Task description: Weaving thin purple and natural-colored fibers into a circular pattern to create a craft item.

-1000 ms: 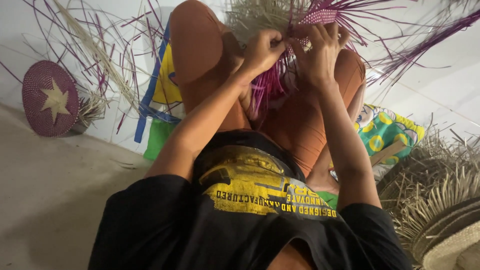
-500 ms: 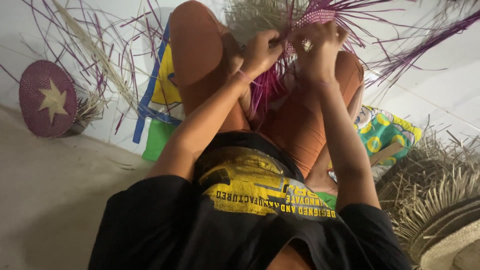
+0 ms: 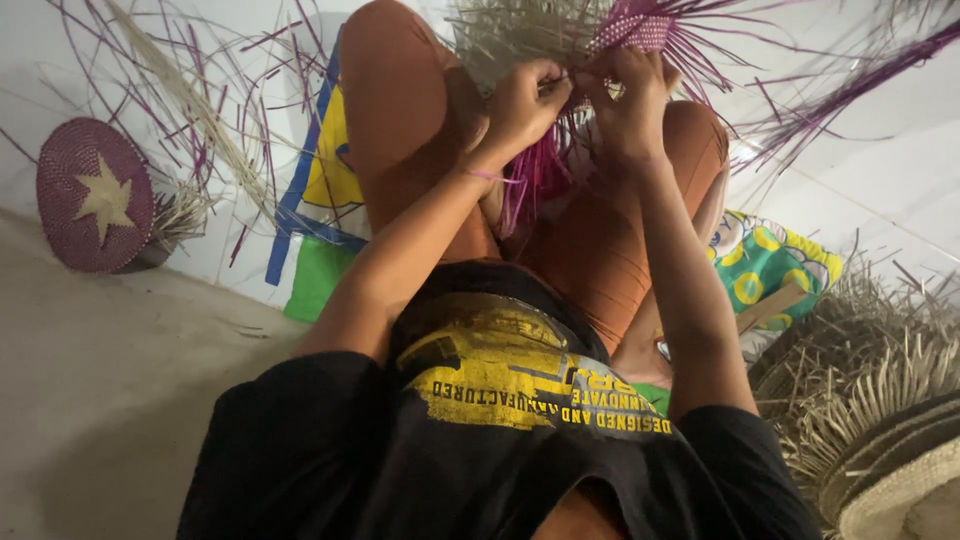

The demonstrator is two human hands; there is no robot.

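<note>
A partly woven piece of purple and pale straw (image 3: 640, 30) rests on my raised knees, loose purple and natural strands fanning out from it. My left hand (image 3: 520, 105) pinches strands at its lower edge. My right hand (image 3: 630, 100) grips the weave right beside it, fingers curled into the strands. The two hands touch each other. A bunch of pink strands (image 3: 535, 180) hangs down between my legs under the hands.
A round purple woven disc with a pale star (image 3: 95, 195) leans on the white wall at left. A blue, yellow and green mat (image 3: 320, 190) lies under my legs. Natural straw woven pieces (image 3: 880, 420) pile at right, beside a green patterned cloth (image 3: 775, 275).
Both hands stay on the weave and have shifted slightly, fingers working the strands. The view has drifted a little.
</note>
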